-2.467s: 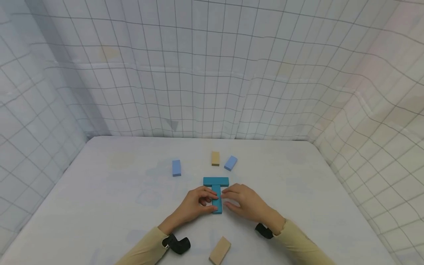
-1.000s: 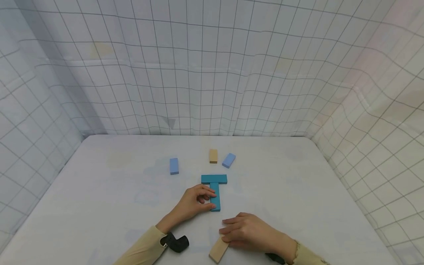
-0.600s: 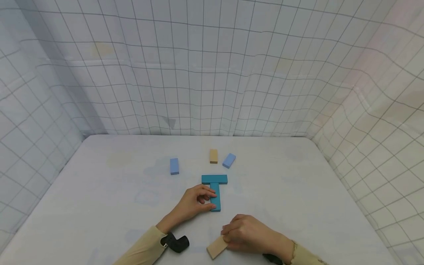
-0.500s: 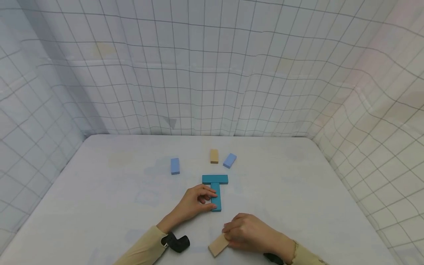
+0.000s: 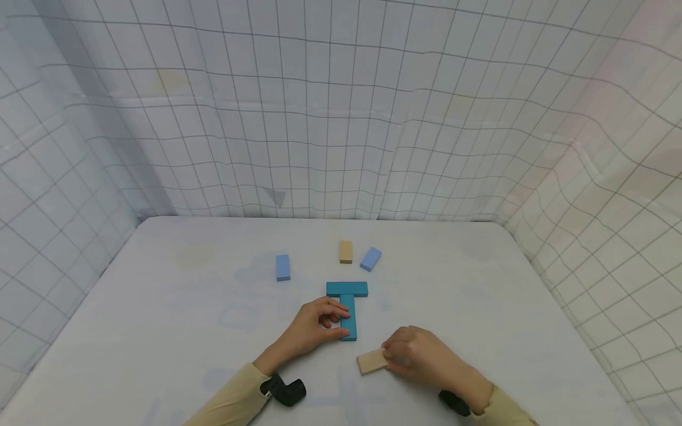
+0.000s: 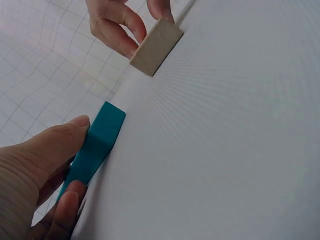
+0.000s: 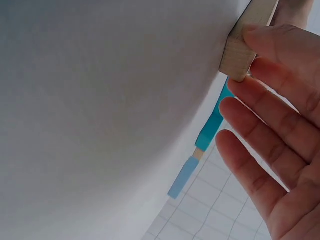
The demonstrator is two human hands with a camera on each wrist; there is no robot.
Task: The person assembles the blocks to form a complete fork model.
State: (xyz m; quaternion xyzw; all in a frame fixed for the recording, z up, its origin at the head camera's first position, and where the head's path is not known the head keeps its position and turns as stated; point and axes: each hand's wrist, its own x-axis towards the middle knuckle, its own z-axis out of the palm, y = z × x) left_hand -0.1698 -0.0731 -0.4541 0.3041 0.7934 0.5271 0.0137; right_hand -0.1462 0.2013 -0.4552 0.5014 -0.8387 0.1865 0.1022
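Two teal blocks form a T on the white table in the head view: a crosswise teal block point(image 5: 347, 289) and an upright teal block point(image 5: 348, 327) meeting its near side. My left hand point(image 5: 313, 324) holds the upright one point(image 6: 102, 137) between thumb and curled fingers. To the right and nearer to me, my right hand point(image 5: 418, 355) pinches a plain wooden block point(image 5: 370, 361) by its right end. In the right wrist view, thumb and forefinger grip that wooden block point(image 7: 239, 57), while the other fingers extend past it. The block stays low, close to the tabletop.
Beyond the T lie a small tan block point(image 5: 346, 252), a light blue block point(image 5: 370, 259) to its right and another light blue block point(image 5: 283, 268) to the left. A white gridded curtain point(image 5: 341, 118) encloses the table point(image 5: 186, 331) at the back and sides.
My right hand left the teal T, took hold of the wooden block near the front, turned it, and moved it away from me and rightward. The left hand stays at the teal block.
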